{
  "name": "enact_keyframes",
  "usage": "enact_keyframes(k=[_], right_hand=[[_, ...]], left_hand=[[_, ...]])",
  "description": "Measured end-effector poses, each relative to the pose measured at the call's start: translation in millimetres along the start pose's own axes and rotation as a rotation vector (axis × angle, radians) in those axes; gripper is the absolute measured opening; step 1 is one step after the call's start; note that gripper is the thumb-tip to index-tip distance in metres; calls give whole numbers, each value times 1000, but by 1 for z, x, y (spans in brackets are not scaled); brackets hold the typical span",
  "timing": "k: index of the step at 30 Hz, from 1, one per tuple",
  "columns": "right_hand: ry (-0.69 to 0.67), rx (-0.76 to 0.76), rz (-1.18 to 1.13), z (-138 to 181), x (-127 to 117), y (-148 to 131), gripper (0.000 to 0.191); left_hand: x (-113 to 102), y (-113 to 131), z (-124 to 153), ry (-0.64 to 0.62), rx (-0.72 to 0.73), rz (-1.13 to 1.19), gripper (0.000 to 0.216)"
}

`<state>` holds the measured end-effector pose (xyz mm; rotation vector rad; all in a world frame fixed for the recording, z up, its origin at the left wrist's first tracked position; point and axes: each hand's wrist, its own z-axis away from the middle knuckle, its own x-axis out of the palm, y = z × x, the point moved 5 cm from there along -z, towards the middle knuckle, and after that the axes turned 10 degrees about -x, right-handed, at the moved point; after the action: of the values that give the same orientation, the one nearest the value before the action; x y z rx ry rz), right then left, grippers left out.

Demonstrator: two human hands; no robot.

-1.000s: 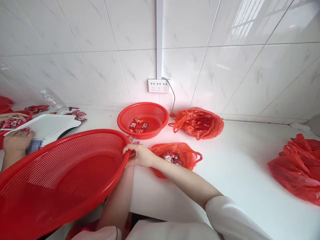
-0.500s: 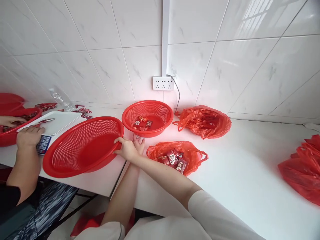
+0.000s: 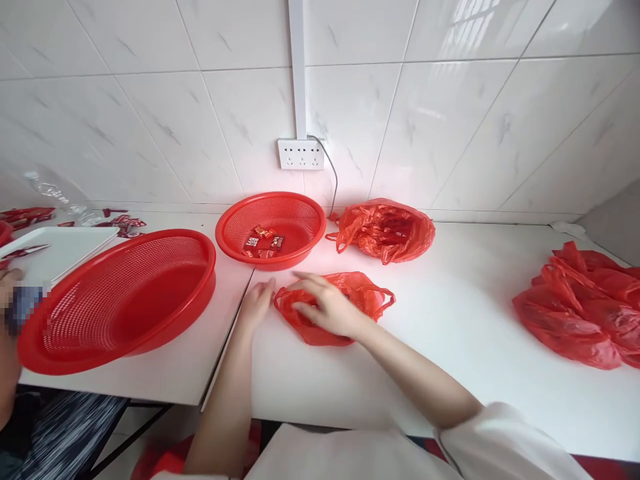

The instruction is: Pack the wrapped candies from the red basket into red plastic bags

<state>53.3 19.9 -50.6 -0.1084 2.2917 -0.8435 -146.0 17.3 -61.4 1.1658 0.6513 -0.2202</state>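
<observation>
My right hand (image 3: 327, 308) is over a red plastic bag (image 3: 367, 293), thumb and fingers apart, and hides the wrapped packets inside the bag. My left hand (image 3: 256, 305), empty with its fingers loosely extended and partly blurred, is just left of the bag's left edge. Behind my hands sits a round red perforated basket (image 3: 300, 250) with a few small wrapped packets (image 3: 265, 243) in it. To the left, a larger red basket (image 3: 150, 313) stands tilted and holds nothing that I can see.
A second open red bag (image 3: 395, 230) lies by the wall, and more red bags (image 3: 570, 313) sit at the far right. At left are a white scale (image 3: 75, 243), a plastic bottle (image 3: 60, 197), scattered wrappers (image 3: 127, 223) and a co-worker's arm (image 3: 7, 347). A socket strip (image 3: 301, 155) is on the wall.
My right hand has let go of the large basket's rim and moved right, over the bag. My left hand remains near the bag's left side. The view has turned right.
</observation>
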Motion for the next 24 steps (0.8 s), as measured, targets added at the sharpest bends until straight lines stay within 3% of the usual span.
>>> enact_keyframes(k=[2, 4, 5, 7, 8, 10, 14, 18, 21, 24], right_hand=[[131, 265, 277, 46, -46, 32, 44], [129, 501, 457, 92, -77, 61, 65], [103, 593, 509, 112, -89, 72, 63], [-8, 694, 486, 141, -102, 83, 38], [-44, 725, 444, 151, -108, 84, 27], [-46, 747, 349, 158, -122, 80, 22], [218, 654, 103, 134, -158, 59, 25], [536, 364, -146, 89, -192, 31, 28], [723, 154, -77, 61, -210, 4, 30], [789, 21, 36, 36, -211, -25, 25]], left_hand=[[39, -17, 4, -60, 18, -47, 45], [49, -32, 10, -82, 54, -78, 36], [47, -38, 13, -66, 69, -69, 33], [33, -40, 20, 13, 92, 19, 27], [26, -36, 24, 53, 107, 85, 25], [12, -20, 32, 102, 146, 244, 21], [-5, 30, 40, 16, 208, 525, 22], [-19, 80, 44, -125, 370, 806, 15], [-27, 113, 52, -203, 525, 917, 20], [-25, 138, 62, -237, 608, 872, 48]])
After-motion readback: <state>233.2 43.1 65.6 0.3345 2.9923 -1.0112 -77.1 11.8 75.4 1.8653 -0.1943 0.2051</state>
